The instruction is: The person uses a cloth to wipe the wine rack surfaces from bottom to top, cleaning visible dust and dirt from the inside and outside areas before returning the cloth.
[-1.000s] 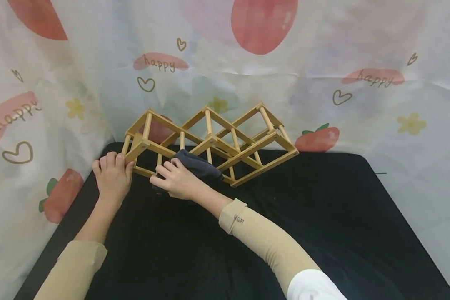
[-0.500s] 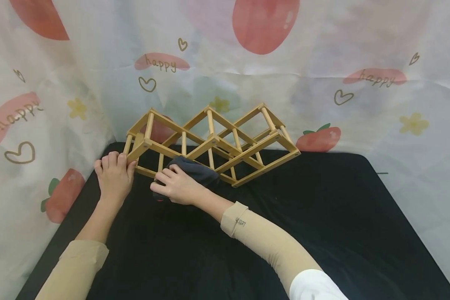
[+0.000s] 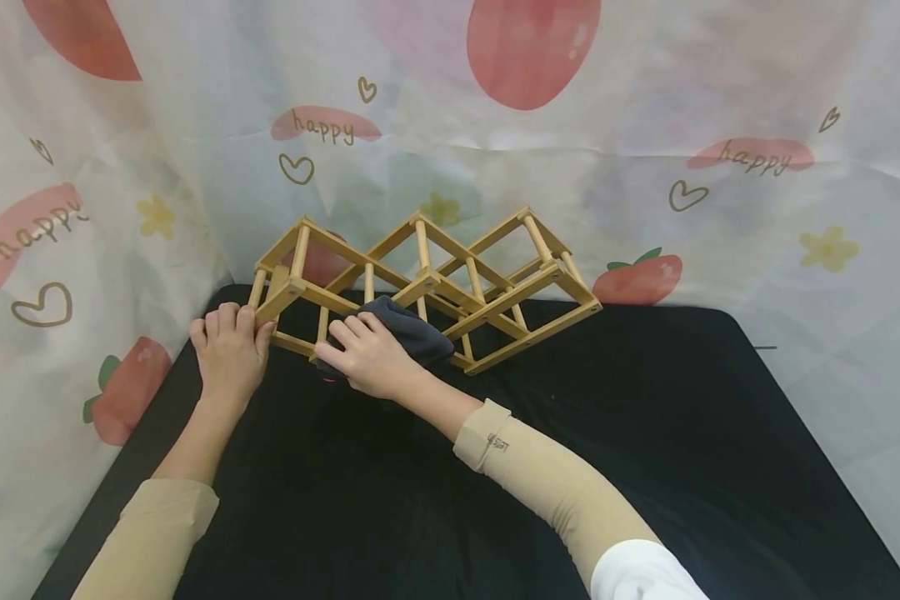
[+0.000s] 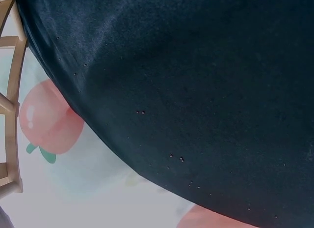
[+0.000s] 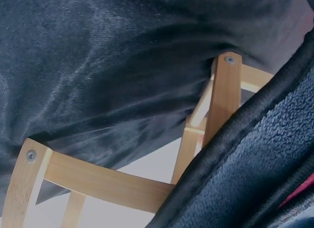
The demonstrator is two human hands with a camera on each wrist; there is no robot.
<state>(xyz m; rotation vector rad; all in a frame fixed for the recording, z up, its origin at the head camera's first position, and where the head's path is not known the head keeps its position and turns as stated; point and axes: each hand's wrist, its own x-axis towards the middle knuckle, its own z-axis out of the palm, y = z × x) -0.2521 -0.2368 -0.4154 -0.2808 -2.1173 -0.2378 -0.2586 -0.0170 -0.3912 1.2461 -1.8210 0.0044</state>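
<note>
A folding lattice rack of light wood (image 3: 484, 316), with slats joined by round dowels, stands towards the back of the black-covered table. My left hand (image 3: 229, 354) holds its left end, fingers over the lower corner and thumb on the near side. A dark blue-grey cloth (image 3: 412, 329) is bunched in my right hand (image 3: 375, 358), which presses it on the front slats left of the middle. In the right wrist view the cloth (image 5: 255, 154) is fuzzy with a dark bound edge and covers part of the slats (image 5: 108, 184). My right fingertips are partly hidden in it.
Black fabric (image 3: 570, 467) covers the table. A pale curtain with fruit prints (image 3: 637, 108) hangs close behind and to the left of the rack. In the left wrist view small specks (image 4: 181, 159) dot the dark fabric.
My right hand and the cloth dipped slightly down, then moved up and to the right along the front slats. My left hand keeps its hold, and the rack stays in place.
</note>
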